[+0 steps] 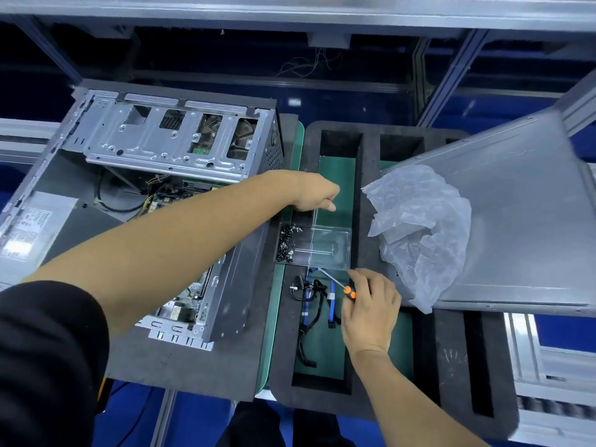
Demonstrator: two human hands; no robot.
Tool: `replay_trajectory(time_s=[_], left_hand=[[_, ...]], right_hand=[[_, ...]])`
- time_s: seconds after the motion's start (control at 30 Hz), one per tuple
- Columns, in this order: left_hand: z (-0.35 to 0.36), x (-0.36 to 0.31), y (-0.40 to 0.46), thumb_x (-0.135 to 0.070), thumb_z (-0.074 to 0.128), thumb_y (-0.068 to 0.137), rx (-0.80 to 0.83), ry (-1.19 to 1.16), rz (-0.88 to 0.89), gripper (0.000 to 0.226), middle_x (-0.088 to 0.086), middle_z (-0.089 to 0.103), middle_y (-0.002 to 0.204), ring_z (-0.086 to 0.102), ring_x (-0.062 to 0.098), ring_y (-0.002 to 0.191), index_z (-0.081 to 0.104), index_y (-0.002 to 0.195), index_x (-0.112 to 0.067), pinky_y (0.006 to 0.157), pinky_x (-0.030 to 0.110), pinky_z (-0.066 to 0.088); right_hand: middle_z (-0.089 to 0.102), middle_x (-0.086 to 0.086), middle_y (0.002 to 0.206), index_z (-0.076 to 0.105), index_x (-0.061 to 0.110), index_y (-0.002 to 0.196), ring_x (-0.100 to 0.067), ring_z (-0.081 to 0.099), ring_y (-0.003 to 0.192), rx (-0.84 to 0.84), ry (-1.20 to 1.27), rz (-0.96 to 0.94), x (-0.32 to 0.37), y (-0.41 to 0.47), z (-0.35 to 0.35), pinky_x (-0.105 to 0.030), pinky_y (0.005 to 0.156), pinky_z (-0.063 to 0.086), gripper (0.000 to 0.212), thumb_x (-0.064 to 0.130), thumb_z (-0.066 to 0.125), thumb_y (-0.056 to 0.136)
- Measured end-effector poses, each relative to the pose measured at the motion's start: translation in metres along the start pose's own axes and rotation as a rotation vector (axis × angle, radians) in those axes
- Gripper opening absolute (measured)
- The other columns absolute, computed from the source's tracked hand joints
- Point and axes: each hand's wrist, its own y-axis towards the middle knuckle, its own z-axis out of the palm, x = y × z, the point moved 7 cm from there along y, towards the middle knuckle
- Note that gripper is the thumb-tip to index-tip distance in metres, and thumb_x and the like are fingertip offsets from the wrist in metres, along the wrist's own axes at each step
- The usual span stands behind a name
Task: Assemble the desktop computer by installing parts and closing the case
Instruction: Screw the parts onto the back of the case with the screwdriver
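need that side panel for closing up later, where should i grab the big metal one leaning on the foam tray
Grip the side panel by its near long edge, coming from the right of the foam tray. That edge overhangs the tray and is bare, so fingers could likely curl under it. The plastic bag covers the panel's left corner, so avoid that end.

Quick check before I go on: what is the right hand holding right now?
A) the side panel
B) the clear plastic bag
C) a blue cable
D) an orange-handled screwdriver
D: the right hand grips the orange-handled screwdriver, whose tip points toward the clear screw box in the foam tray.
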Motion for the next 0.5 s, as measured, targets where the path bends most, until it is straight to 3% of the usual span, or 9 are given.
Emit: replay_trajectory(time_s=[0.13,0.23,0.33,0.4,0.5], left_hand=[[-0.014,-0.003,-0.012,-0.028,0.052,0.106,-0.132,-0.239,0.004,0.021,0.0,0.05,0.076,0.041,0.016,0.068,0.044,0.096,-0.012,0.061,0.033,0.034],[-0.02,-0.004,-0.031,-0.021,0.049,0.107,-0.212,-0.435,0.006,0.014,0.0,0.062,0.078,0.049,0.013,0.064,0.045,0.096,-0.013,0.061,0.031,0.039],[-0.027,-0.005,-0.061,-0.017,0.048,0.107,-0.316,-0.664,0.032,0.01,0.001,0.072,0.083,0.043,0.021,0.06,0.048,0.098,-0.012,0.053,0.03,0.037],[-0.035,-0.002,-0.09,-0.015,0.049,0.106,-0.396,-0.837,0.052,0.009,0.0,0.075,0.083,0.038,0.022,0.064,0.049,0.101,-0.007,0.052,0.033,0.033],[-0.044,0.014,-0.144,-0.017,0.049,0.107,-0.499,-0.969,0.045,0.008,-0.003,0.076,0.084,0.045,0.015,0.061,0.05,0.1,-0.012,0.053,0.028,0.036]], right_hand=[[0.051,-0.012,0.108,0.069,0.015,0.112,-0.032,0.044,0.09,-0.008,-0.034,0.062,-0.003,0.001,-0.002,-0.048,0.074,0.049,0.052,-0.006,0.077,0.065],[0.053,-0.015,0.099,0.071,0.01,0.106,-0.034,0.045,0.084,-0.001,-0.022,0.053,0.001,0.002,-0.006,-0.047,0.069,0.048,0.046,-0.008,0.078,0.065],[0.054,-0.016,0.093,0.07,0.006,0.103,-0.034,0.046,0.079,0.012,-0.038,0.045,0.003,0.001,-0.009,-0.047,0.066,0.047,0.043,-0.009,0.08,0.063],[0.054,-0.016,0.09,0.071,0.004,0.1,-0.034,0.046,0.075,0.023,-0.06,0.03,0.004,0.001,-0.01,-0.046,0.065,0.045,0.042,-0.01,0.081,0.062],[0.057,-0.014,0.084,0.07,0.004,0.097,-0.035,0.048,0.074,0.053,-0.076,-0.004,0.009,0.001,-0.011,-0.046,0.066,0.044,0.04,-0.011,0.082,0.062]])
